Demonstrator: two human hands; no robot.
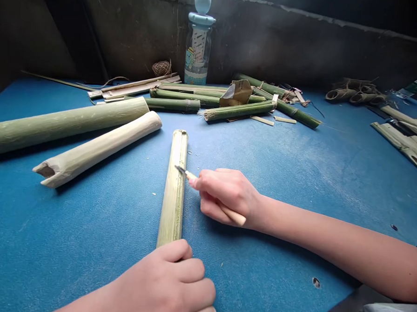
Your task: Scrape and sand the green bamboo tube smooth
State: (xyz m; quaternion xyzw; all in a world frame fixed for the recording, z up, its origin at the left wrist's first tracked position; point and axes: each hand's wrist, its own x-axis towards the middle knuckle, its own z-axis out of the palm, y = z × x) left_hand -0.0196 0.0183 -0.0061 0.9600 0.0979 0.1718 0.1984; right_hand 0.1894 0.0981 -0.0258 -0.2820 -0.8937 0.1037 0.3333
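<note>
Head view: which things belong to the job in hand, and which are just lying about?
In use:
pale green bamboo length, held by the left hand
slim wooden-handled, dark-tipped tool, in the right hand

Seemingly just lying about:
thick green bamboo tube
pale, notched bamboo tube
clear, light-blue-topped bottle
ball of brown twine
</note>
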